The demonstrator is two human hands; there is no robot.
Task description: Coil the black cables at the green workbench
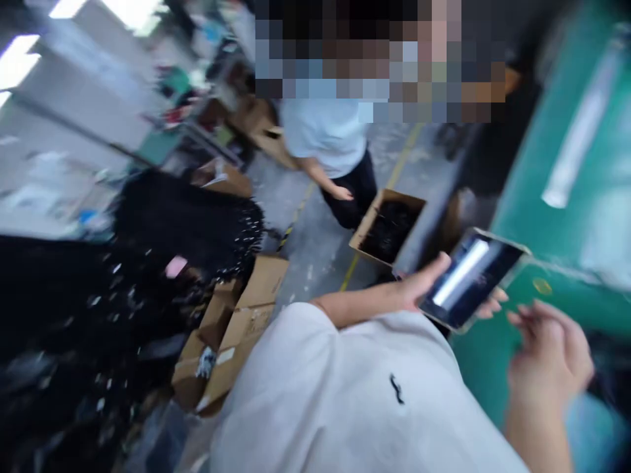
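My left hand (424,286) is shut on a smartphone (470,279), which it grips by the edges with the dark, glare-streaked screen facing up. My right hand (547,364) is blurred and sits just right of the phone, its fingers apart and holding nothing. It does not appear to touch the phone. Below both hands, my pale grey T-shirt (345,401) with a small black mark fills the lower middle of the view.
A co-worker in a pale blue shirt and dark trousers (328,141) stands ahead beside an open cardboard box of dark material (387,226). More cardboard boxes (231,335) sit by a black heap (123,309). A green bench surface (557,164) runs along the right.
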